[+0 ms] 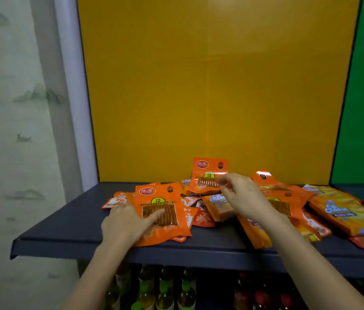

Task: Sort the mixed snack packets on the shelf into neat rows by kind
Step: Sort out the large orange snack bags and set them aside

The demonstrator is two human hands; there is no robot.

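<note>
On my feed the snack heap (203, 218) lies on the dark shelf (69, 227), from mid-left to the right end, before the yellow panel (210, 86). The left hand (127, 222) lies flat and spread on the front packet (154, 195), an orange pouch at the heap's near left. Its thumb reaches across the clear window and its fingers lie straight along the left edge, holding nothing. That pouch lies face up, long axis running front to back, logo and hang hole toward the panel, its bottom edge at the shelf lip. The right hand (243, 195) pinches the raised packet (208, 171), a matching orange pouch, by its lower right edge. I see it standing nearly upright above the heap, long axis vertical, hang hole on top, face toward me. At the right end a long yellow Cal Cheese pack (342, 211) lies flat, slanting from back left to front right. Bottles (165, 287) stand below the shelf.
</note>
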